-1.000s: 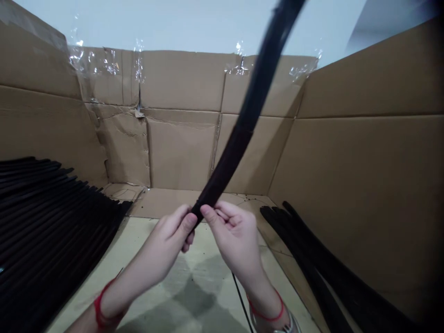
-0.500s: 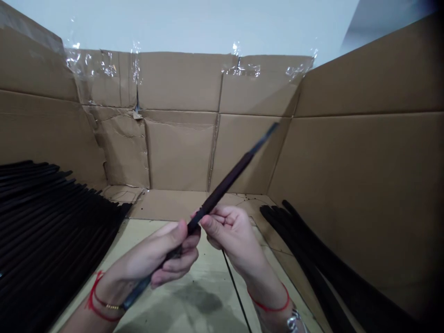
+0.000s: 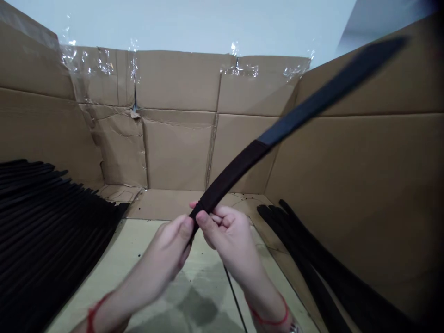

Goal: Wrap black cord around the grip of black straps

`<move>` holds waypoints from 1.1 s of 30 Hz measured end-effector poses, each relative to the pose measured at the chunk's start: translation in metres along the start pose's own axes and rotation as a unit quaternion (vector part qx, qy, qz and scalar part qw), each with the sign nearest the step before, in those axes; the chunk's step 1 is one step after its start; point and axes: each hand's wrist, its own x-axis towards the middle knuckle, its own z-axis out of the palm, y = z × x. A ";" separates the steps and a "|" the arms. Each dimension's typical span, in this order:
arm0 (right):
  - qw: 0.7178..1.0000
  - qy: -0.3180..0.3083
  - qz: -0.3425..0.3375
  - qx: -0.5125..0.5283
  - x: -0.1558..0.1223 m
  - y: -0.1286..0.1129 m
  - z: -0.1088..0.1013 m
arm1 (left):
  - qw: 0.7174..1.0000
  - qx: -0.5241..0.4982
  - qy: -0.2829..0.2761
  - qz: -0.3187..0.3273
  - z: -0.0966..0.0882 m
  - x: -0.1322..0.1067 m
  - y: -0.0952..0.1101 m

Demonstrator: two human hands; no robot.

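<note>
A long, flat dark strip [image 3: 312, 104], slightly curved, slants up to the right in front of me. Its middle part has a dark brown wrapped section [image 3: 236, 173] with a clear edge where the blue-grey end begins. My left hand [image 3: 169, 249] is closed round the strip below this section, thumb on top. Close beside it, my right hand [image 3: 229, 236] pinches the strip at the lower end of the wrapping, thumb in front. A thin black cord [image 3: 235, 296] runs down from below my right hand; whether my fingers hold it is hidden.
Many dark strips [image 3: 52, 240] lie piled on the left. Several more dark strips [image 3: 322, 263] lean along the right side. Cardboard walls [image 3: 180, 148] with clear tape surround a pale work surface [image 3: 145, 240] dotted with small dark specks.
The strip has turned about its length, from edge-on to its broad face, and its far end now reaches further up and right. My left hand has rolled over with it; both hands keep hold.
</note>
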 end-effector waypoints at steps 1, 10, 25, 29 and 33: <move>0.999 -0.031 0.012 0.012 0.000 0.000 0.000 | 0.995 -0.051 -0.074 -0.040 -0.002 -0.001 0.002; 0.996 -0.086 -0.002 0.035 0.000 -0.003 0.001 | 0.996 -0.066 -0.060 0.008 -0.001 0.003 -0.003; 0.999 -0.031 -0.021 0.033 0.008 0.001 -0.005 | 0.998 -0.045 0.001 0.051 -0.003 -0.002 0.000; 0.996 -0.087 -0.015 -0.003 0.002 -0.003 -0.004 | 0.970 -0.175 -0.160 -0.045 0.000 0.002 -0.002; 0.999 -0.025 -0.042 -0.023 -0.001 0.000 0.002 | 0.993 -0.095 -0.062 0.030 -0.011 0.007 0.002</move>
